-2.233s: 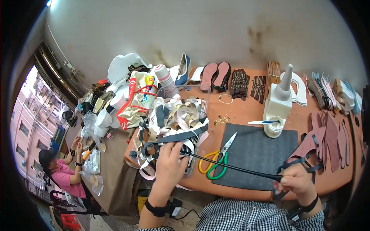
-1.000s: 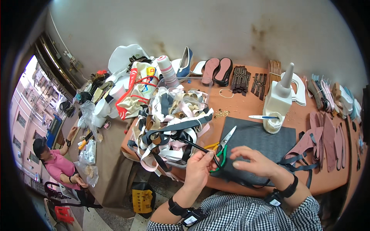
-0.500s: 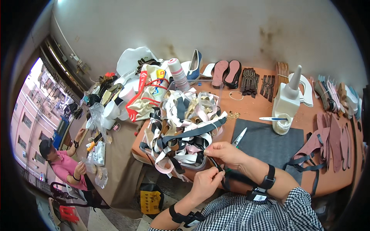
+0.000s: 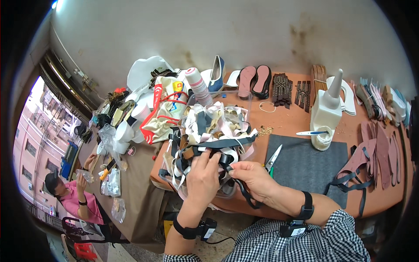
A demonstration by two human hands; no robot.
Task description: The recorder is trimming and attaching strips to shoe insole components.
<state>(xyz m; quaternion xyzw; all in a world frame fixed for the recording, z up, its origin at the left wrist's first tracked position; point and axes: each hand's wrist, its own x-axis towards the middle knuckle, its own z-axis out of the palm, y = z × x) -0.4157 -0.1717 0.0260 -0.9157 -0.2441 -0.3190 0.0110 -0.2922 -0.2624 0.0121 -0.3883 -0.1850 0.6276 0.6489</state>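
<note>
The right hand [image 4: 255, 178] pinches a slim black strap [image 4: 245, 193] by a clear plastic bin [image 4: 250, 101]; the left hand [image 4: 202, 175] curls over its tangled strips [image 4: 205, 122] (hold unclear). Silver-bladed scissors [image 4: 274, 157] lie half-hidden beyond.

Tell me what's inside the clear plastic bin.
Inside the clear plastic bin are tangled strips in white, dark gray, tan and pink. The bottom and lower layers are hidden beneath the top strips.

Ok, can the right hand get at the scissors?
Probably yes: the scissors lie close beside the right hand, though that hand partly hides them and seems to be pinching a black strap.
</note>
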